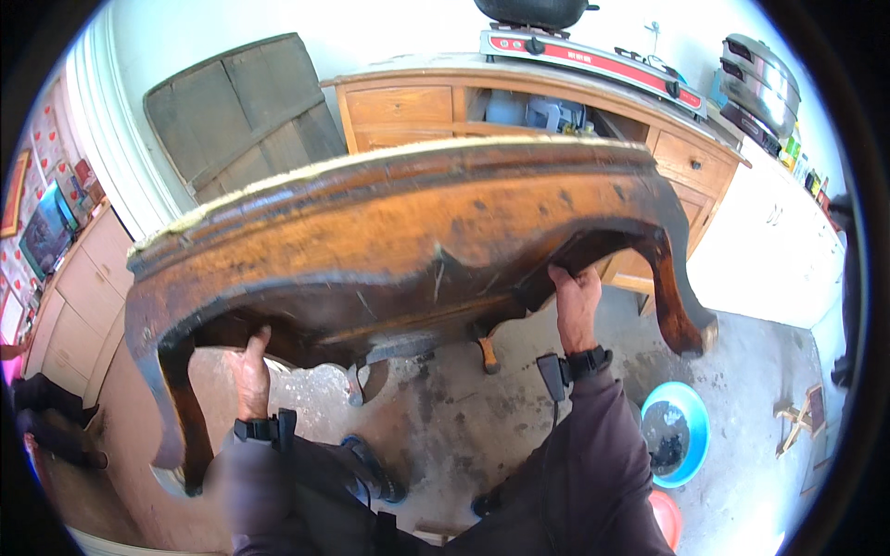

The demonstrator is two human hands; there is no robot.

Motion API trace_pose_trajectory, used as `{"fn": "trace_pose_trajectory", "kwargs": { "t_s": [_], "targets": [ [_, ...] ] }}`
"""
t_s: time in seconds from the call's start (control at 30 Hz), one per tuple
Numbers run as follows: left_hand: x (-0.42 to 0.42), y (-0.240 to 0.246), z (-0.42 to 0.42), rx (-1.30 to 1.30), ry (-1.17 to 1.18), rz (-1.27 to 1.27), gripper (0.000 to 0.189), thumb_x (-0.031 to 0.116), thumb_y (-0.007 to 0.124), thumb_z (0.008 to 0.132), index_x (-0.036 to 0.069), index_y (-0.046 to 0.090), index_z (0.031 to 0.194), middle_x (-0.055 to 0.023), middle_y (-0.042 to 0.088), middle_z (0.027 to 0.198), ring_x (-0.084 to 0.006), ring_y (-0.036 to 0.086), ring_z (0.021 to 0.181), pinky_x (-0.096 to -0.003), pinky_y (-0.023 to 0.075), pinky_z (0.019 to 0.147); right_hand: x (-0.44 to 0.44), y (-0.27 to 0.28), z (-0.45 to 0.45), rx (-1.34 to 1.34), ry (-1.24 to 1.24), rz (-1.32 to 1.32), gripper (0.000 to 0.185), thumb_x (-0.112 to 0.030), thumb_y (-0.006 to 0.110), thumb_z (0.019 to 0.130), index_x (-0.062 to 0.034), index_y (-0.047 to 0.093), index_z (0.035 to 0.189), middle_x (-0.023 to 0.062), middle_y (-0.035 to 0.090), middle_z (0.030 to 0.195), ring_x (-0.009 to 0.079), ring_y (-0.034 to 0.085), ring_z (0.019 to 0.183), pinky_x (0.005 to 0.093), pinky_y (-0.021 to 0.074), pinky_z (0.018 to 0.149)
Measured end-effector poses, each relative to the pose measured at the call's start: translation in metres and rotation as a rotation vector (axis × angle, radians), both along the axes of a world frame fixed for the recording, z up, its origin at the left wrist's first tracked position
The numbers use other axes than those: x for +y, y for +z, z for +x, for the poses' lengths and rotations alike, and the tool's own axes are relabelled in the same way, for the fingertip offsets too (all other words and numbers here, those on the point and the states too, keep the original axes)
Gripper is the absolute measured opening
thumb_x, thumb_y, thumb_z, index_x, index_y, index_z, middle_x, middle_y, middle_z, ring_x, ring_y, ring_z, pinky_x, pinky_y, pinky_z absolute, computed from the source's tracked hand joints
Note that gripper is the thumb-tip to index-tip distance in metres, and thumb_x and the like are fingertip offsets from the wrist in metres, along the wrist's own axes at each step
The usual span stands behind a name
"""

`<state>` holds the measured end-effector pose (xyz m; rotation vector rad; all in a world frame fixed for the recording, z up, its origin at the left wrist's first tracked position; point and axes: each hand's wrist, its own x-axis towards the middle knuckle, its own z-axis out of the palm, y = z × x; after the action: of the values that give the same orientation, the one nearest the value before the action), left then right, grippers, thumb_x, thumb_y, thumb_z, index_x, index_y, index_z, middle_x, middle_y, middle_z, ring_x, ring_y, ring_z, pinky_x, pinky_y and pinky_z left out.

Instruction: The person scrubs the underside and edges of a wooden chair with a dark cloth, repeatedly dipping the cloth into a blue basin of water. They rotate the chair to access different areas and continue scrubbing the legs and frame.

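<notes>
A low wooden table (389,222) with curved legs and a scalloped apron spans the middle of the view, tilted and held off the floor. Its reddish-brown finish is worn and dark in patches, and a pale rim runs along the top edge. Underneath, at the left, my left hand (249,375) grips the frame, thumb up. My right hand (578,309) holds the underside near the right leg (673,295). The fingers of both hands are partly hidden by the wood. Straps with small devices circle both wrists.
Behind the table stands a wooden cabinet (400,105) bearing a gas stove (591,66) and a dark pot (534,11). Dark wooden boards (243,104) lean on the wall. A blue basin (701,434), a pink basin (666,518) and a small wooden stool (799,420) are at the right.
</notes>
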<state>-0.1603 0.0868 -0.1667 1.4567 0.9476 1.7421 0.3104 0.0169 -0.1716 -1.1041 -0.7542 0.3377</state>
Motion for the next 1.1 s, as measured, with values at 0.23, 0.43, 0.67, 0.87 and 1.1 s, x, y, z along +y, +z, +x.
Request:
{"fn": "trace_pose_trajectory", "kwargs": {
  "t_s": [0.23,0.43,0.67,0.87,1.1],
  "targets": [
    [-0.013,-0.01,-0.004,-0.013,0.049,0.003,0.046,0.006,0.068,0.089,-0.003,0.057,0.132,-0.0085,0.058,0.131,-0.0194,0.054,0.119,-0.0347,0.04,0.108,0.048,0.002,0.024,-0.207,-0.029,-0.179,0.032,0.001,0.068,0.086,0.0035,0.065,0.118,0.0046,0.071,0.109,0.0141,0.063,0.098,0.0286,0.0489,0.089],
    [-0.046,-0.042,0.012,0.391,0.363,0.02,0.042,0.005,0.071,0.089,-0.003,0.059,0.129,-0.0102,0.061,0.13,-0.0255,0.055,0.118,-0.0377,0.0385,0.109,0.072,-0.001,0.046,-0.121,0.234,0.061,0.027,0.0,0.069,0.086,0.0019,0.068,0.113,0.0048,0.072,0.102,0.016,0.065,0.092,0.0305,0.0518,0.083],
    [-0.043,-0.055,0.015,0.446,0.354,0.327,0.039,0.004,0.067,0.091,-0.002,0.058,0.129,-0.009,0.058,0.13,-0.0232,0.054,0.118,-0.0373,0.0384,0.109,0.05,-0.021,0.062,-0.165,0.111,-0.167,0.035,-0.004,0.073,0.085,0.0023,0.066,0.119,0.0056,0.073,0.107,0.0155,0.065,0.096,0.0307,0.0516,0.087],
    [-0.013,-0.043,-0.003,0.469,0.352,0.002,0.042,0.013,0.07,0.095,-0.004,0.056,0.131,-0.0095,0.059,0.129,-0.0233,0.054,0.118,-0.0353,0.0386,0.107,0.047,-0.052,0.053,-0.077,-0.024,-0.114,0.03,-0.01,0.075,0.086,0.0019,0.068,0.113,0.0069,0.074,0.103,0.0127,0.065,0.093,0.0285,0.0511,0.084],
    [-0.025,-0.079,-0.017,0.487,0.375,0.063,0.036,0.013,0.068,0.095,-0.005,0.059,0.124,-0.0101,0.062,0.123,-0.0232,0.056,0.114,-0.0358,0.0416,0.103,0.043,-0.061,0.044,0.186,0.154,0.162,0.021,-0.009,0.07,0.092,0.0035,0.069,0.11,0.0028,0.073,0.099,0.0126,0.064,0.085,0.0302,0.0519,0.076]
  ]
}}
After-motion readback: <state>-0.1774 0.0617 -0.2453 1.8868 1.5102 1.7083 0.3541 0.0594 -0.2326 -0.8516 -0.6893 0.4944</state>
